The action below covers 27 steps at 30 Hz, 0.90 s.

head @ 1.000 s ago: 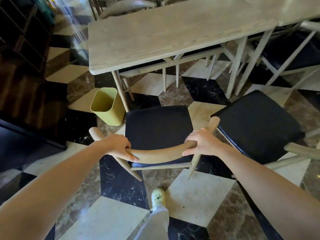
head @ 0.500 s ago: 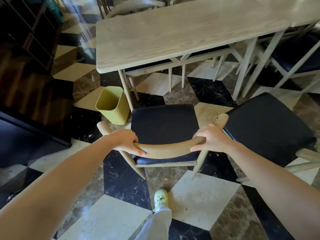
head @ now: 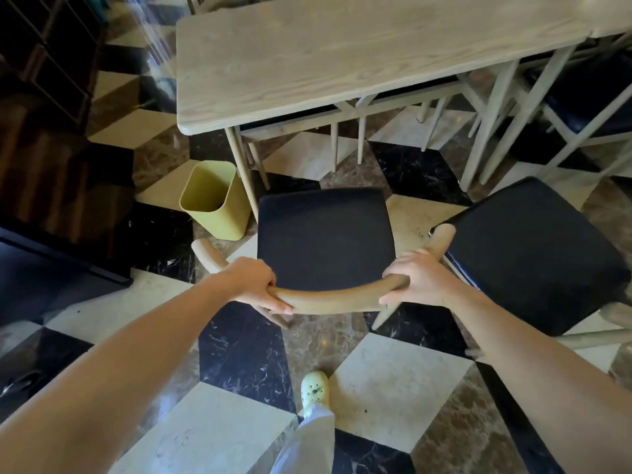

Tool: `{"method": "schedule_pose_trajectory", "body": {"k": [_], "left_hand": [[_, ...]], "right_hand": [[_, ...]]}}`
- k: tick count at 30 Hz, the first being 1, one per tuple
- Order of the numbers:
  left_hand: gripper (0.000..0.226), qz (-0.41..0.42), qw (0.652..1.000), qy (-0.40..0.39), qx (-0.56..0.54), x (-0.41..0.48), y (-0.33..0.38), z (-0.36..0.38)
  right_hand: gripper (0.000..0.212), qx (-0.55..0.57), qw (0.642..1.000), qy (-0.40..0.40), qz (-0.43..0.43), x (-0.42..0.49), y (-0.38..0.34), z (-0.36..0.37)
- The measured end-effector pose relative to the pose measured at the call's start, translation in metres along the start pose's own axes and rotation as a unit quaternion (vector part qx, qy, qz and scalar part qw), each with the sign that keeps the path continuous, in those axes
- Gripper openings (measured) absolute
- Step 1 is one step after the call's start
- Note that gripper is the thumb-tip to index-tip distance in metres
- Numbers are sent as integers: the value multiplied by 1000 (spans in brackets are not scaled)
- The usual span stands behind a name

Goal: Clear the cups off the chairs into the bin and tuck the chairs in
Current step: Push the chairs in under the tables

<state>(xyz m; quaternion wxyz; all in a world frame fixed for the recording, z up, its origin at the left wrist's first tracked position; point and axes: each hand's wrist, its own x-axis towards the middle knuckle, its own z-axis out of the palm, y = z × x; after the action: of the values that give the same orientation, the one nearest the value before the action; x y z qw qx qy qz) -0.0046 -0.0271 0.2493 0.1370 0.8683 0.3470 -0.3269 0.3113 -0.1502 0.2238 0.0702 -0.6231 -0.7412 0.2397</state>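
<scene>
The person's left hand (head: 254, 285) and right hand (head: 419, 278) are clamped on the backrest (head: 328, 299) of the chair (head: 325, 237), its seat seemingly cup-free, bin (head: 213, 200) at ten o'clock, so tucking is in hand and next likely comes a straight push under the table (head: 342, 56) at twelve
</scene>
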Motion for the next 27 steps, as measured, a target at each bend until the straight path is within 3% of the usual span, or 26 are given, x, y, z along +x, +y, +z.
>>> {"method": "schedule_pose_trajectory", "body": {"k": [8, 27], "left_hand": [[60, -3, 1000, 5, -8, 34, -29, -26], [72, -20, 999, 24, -42, 111, -122, -73]], "right_hand": [[60, -6, 1000, 16, 5, 40, 13, -5], [53, -11, 1000, -3, 16, 167, 41, -38]]}}
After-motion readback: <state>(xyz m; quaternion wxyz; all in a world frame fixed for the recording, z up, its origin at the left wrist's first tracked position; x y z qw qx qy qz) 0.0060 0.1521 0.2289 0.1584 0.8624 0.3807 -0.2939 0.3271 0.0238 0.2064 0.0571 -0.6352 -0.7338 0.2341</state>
